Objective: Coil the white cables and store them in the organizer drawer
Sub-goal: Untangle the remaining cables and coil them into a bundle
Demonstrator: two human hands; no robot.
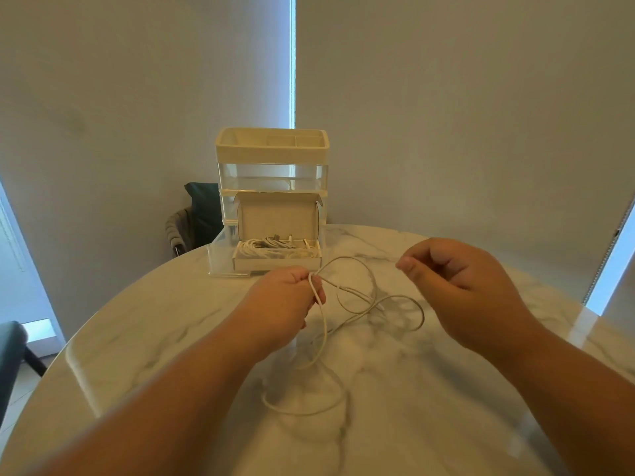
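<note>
Subject: left hand (285, 298) and right hand (462, 286) are bare. Forearms (192, 376) are bare and unsleeved throughout the visible length.

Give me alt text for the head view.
The left hand pinches a white cable sprawled over the marble table; the right hand is curled beside it, its grip unclear. Behind, an open organizer drawer holds a box of coiled cables.

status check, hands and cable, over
Left hand grips white cable, mostly loose on table. Right hand curled, hold unclear. Drawer open, box of cables inside. No obstruction seen.
</note>
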